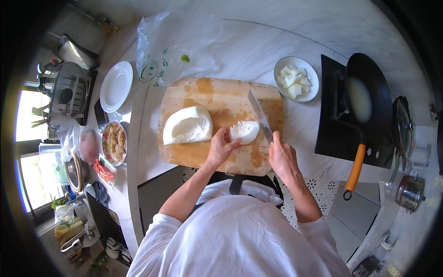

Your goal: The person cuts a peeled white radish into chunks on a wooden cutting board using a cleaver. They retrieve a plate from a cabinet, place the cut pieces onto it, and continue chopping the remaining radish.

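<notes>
A wooden cutting board (pixel 193 154) lies on the counter in front of me. My left hand (pixel 222 145) holds a small piece of white-fleshed melon or gourd (pixel 245 132) at its left and lower edges, over the board. My right hand (pixel 283 157) grips the handle of a kitchen knife (pixel 260 116); its blade points up and left, just right of the piece, and whether it touches the board I cannot tell. A larger white piece (pixel 188 125) with a hollowed face rests on the board's left half. White chunks (pixel 293 80) fill a bowl (pixel 313 93) beyond the board's upper right corner.
A black wok (pixel 377 83) with an orange handle stands on the black cooktop (pixel 325 131) at right, some pale liquid in it. Behind the board lies a thin plastic bag (pixel 176 45). At left are a white plate (pixel 116 86) and a patterned dish of food (pixel 114 143).
</notes>
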`<state>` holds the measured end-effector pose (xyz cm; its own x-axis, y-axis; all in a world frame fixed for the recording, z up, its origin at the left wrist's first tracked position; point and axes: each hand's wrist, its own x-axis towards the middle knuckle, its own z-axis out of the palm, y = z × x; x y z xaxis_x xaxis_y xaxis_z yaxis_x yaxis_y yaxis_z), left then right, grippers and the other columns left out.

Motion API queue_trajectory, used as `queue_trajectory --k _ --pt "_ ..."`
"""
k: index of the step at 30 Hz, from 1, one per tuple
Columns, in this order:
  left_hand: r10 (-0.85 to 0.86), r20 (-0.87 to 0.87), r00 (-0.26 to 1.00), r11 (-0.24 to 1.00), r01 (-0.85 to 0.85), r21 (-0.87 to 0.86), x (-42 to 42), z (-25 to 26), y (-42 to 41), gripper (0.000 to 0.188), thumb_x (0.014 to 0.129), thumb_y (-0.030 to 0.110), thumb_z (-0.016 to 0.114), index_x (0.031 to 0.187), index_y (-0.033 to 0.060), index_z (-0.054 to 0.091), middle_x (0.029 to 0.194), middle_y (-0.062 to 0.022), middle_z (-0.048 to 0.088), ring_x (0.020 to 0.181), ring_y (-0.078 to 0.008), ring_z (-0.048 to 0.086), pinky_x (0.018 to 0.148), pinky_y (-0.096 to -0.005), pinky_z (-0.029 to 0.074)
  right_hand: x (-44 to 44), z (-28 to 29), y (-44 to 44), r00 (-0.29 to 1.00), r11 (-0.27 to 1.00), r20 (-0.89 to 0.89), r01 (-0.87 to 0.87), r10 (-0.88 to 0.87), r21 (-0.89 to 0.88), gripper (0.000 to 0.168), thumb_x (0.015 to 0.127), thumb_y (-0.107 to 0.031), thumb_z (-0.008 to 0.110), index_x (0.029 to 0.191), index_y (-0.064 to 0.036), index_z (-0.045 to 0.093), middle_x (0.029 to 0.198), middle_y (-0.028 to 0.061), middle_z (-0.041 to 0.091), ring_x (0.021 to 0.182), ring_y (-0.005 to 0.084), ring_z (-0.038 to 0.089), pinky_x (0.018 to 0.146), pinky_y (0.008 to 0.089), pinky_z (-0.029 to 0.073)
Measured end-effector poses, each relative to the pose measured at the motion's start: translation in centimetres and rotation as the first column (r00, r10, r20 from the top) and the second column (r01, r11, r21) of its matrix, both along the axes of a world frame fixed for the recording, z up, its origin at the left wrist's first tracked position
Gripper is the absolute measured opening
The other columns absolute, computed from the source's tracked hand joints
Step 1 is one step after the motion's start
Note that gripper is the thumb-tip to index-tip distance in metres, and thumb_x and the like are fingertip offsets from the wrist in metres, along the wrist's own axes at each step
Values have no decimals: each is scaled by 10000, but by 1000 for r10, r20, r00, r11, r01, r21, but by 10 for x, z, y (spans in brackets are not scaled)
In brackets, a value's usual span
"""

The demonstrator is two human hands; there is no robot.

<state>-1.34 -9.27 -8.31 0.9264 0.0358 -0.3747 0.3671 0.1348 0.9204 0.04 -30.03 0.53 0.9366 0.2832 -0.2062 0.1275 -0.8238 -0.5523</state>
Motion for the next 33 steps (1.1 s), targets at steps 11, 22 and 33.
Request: queue_trajectory --k 11,22,33 --pt "-17 -26 1000 1000 16 -18 9 3 5 362 817 87 736 1075 -102 565 879 -118 653 691 -153 666 621 -263 576 -22 5 7 973 957 45 -213 226 -196 312 831 -13 519 1126 59 444 707 194 631 606 367 644 544 435 526" --pt "-149 213 966 912 51 407 -9 8 9 396 743 35 782 1081 -56 596 966 -100 612 749 -144 634 653 -277 536 2 -27 13 994 993 -21 -111 111 -36 434 807 -2 577 1199 76 407 619 173 592 546 344 605 501 436 486" --pt "-83 148 986 940 28 339 4 12 7 352 726 -3 775 1016 -31 577 878 -97 642 760 -147 637 667 -266 543 -13 17 7 960 956 37 -271 276 -114 285 805 -13 565 1061 30 447 715 186 621 593 358 635 513 422 519"
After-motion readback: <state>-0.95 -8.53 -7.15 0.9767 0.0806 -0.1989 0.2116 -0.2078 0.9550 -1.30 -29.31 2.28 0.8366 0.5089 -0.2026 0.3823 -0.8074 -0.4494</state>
